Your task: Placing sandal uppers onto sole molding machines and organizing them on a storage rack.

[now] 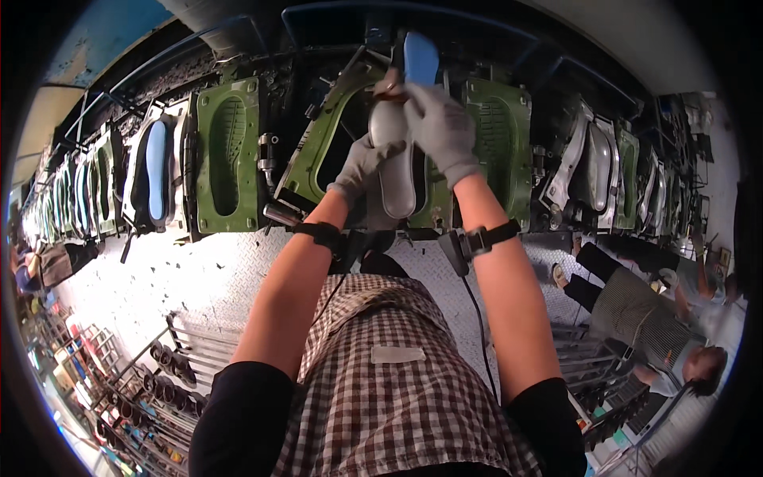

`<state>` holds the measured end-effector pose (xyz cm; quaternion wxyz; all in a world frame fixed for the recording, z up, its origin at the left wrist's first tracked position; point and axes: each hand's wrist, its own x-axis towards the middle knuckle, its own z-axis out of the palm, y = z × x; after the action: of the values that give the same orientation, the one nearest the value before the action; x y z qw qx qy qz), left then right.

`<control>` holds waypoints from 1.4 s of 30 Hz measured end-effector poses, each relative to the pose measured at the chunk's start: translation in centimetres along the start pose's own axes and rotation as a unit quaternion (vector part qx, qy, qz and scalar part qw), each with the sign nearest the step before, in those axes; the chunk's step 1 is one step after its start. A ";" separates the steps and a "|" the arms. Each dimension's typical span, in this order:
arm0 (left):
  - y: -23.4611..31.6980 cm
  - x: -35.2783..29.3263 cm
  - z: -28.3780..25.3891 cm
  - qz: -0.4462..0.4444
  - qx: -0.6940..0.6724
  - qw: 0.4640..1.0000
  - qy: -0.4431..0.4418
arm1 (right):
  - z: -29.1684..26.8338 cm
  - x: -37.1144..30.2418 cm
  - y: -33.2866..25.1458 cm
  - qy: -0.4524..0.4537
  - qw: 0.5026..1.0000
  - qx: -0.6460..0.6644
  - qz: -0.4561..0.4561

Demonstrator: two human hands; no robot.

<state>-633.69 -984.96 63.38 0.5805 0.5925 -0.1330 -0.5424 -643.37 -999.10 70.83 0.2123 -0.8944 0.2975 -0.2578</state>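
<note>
In front of me a grey metal shoe last (389,123) stands over a long, sole-shaped metal plate (398,187). My left hand (364,165), in a grey glove, is closed on the side of the last. My right hand (439,133), also gloved and smeared by motion, is at the last's far end. Its fingers are closed round a shoe with a blue sole (421,59). Part of that shoe's brown upper (389,84) shows beside the fingers, blurred. An open green mould frame (311,155) lies to the left of my hands.
Green sole moulds (227,159) (497,151) flank the station. Further left, a blue sole (156,171) sits in a mould along the row; metal moulds (592,163) continue right. Racks of shoes (171,366) stand behind at left. A person (648,318) is at the right.
</note>
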 end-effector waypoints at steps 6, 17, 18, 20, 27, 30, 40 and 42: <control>-0.7 -3.8 -1.3 -0.003 -0.004 1.000 -0.030 | -1.7 -0.7 0.7 -0.018 0.999 0.010 0.046; -1.0 -11.8 -1.7 -0.267 0.017 0.952 -0.152 | -1.5 -7.3 -6.5 -0.207 0.978 -0.015 -0.032; -4.2 -11.5 -4.4 0.089 0.258 0.929 -0.248 | -0.8 -10.6 -7.3 -0.275 0.953 -0.077 -0.102; -6.0 -11.4 -7.0 0.426 0.450 0.725 -0.301 | -1.2 -14.1 -7.6 -0.338 0.916 -0.144 -0.163; 0.2 -7.8 -1.2 -0.084 -0.052 0.994 0.052 | -0.3 -12.2 -3.4 -0.191 0.962 0.052 0.186; 0.1 -4.9 -1.7 -0.094 -0.171 0.981 -0.005 | 1.5 -11.7 -2.9 -0.216 0.936 0.046 0.275; 1.4 1.5 2.3 0.007 -0.131 0.990 0.045 | 1.2 -8.4 -1.2 -0.020 0.985 -0.015 0.173; 1.1 2.0 3.7 0.021 -0.135 0.988 0.069 | 0.8 -7.5 0.1 0.000 0.990 -0.017 0.141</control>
<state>-635.38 -988.89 64.25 0.6742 0.5421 -0.0308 -0.5006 -648.11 -994.15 67.69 0.2317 -0.8467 0.4251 -0.2206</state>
